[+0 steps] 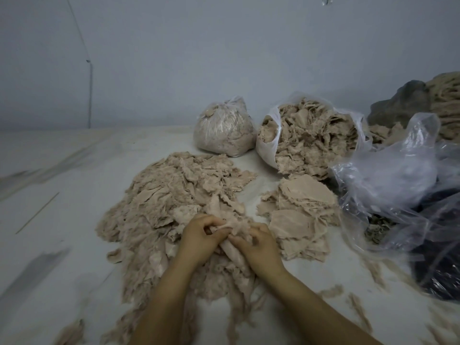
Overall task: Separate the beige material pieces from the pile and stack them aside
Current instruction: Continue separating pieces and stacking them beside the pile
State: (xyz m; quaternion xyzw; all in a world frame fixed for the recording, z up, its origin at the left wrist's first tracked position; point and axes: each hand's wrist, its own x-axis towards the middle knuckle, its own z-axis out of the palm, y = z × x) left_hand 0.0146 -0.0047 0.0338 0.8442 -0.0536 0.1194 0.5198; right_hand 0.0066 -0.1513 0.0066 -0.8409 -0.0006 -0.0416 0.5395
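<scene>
Your left hand (199, 239) and right hand (256, 245) meet at the near edge of the pile (174, 202), both with fingers curled. Between them they pinch one beige piece (230, 247), a long crumpled strip that runs from your left fingertips down under your right hand. The left thumb and fingers close on its upper end; the right fingers close on it just beside them, so the two hands almost touch.

The pile spreads wide over the white surface (62, 170), left of centre, a loose heap of frayed beige scraps with strands trailing toward you between your forearms.

The stack (303, 210) lies just right of the pile, with a narrow bare gap between them. Its pieces lie flatter, rounded sheets laid over each other, and its near edge sits close to your right hand.

Behind, near the wall (224, 58), stand a tied bag (224, 130) of beige material and, to its right, an open bag (311, 138) tipped toward you and full of the same scraps. Clear plastic (398, 175) lies crumpled at the right over something dark. Loose scraps lie scattered on the surface in front of it.
</scene>
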